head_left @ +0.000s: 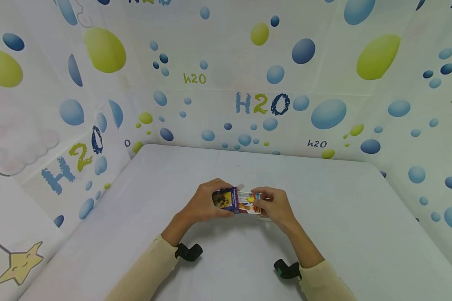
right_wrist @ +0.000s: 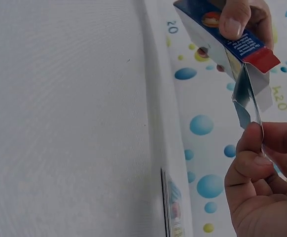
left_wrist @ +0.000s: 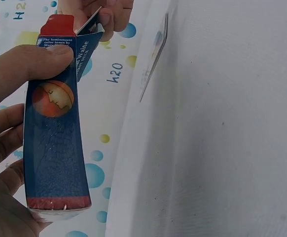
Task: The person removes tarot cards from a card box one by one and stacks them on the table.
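Note:
My left hand [head_left: 207, 202] grips a blue tarot deck box [left_wrist: 54, 143] with red ends, thumb on one narrow side and fingers behind. The box is held up off the table, its red end flap [right_wrist: 264, 60] and blue lid flap [left_wrist: 88, 49] standing open. At the opened end, my right hand [head_left: 276, 205] pinches a thin picture card [head_left: 247, 202] with white and colourful print. In the right wrist view that card shows almost edge-on between thumb and fingers. Below the right hand, a thin stack of cards [right_wrist: 172, 207] lies on the table, mostly hidden in the head view.
The white-covered table [head_left: 324, 234] stretches around both hands. A white backdrop [head_left: 226, 50] printed with blue and green drops rises behind and beside it. Black wrist cameras [head_left: 189, 252] sit on both forearms.

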Demonstrator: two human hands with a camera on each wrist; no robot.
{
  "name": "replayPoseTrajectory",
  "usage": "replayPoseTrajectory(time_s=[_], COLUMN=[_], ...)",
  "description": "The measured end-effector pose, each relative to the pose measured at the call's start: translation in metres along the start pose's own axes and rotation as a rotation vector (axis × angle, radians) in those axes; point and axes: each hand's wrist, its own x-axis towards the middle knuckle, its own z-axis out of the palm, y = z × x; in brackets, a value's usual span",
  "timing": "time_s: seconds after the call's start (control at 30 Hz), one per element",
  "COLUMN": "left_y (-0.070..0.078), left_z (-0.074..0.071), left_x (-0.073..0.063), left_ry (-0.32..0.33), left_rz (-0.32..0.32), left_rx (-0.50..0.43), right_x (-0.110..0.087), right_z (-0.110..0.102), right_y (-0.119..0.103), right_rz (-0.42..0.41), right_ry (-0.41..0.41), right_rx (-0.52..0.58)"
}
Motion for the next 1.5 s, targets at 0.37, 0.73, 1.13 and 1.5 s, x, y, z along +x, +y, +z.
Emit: replayPoseTrajectory(time_s=[0.37, 0.73, 1.13, 1.5], left_y=[-0.005, -0.0063, -0.009, -0.008], left_z=[-0.0015, -0.0038, -0.0043, -0.0053], left_x=[0.0, -0.0008, -0.0006, -0.0014], left_ry=[0.024, 0.04, 0.066, 0.065], left_rz=[-0.005, -0.029, -0.039, -0.031], left_rx=[0.002, 0.012, 0.016, 0.018], right_x=[0.0015, 0.0013, 0.0025, 0.0043], right_z=[-0.0003, 0.0011, 0.0008, -0.0001], right_y=[0.0022, 0.001, 0.0008, 0.0057], right_rz=[0.016, 0.025, 0.039, 0.007], right_ry=[0.057, 0.094, 0.108, 0.053], right_rx=[-0.016, -0.013, 0.007, 0.066])
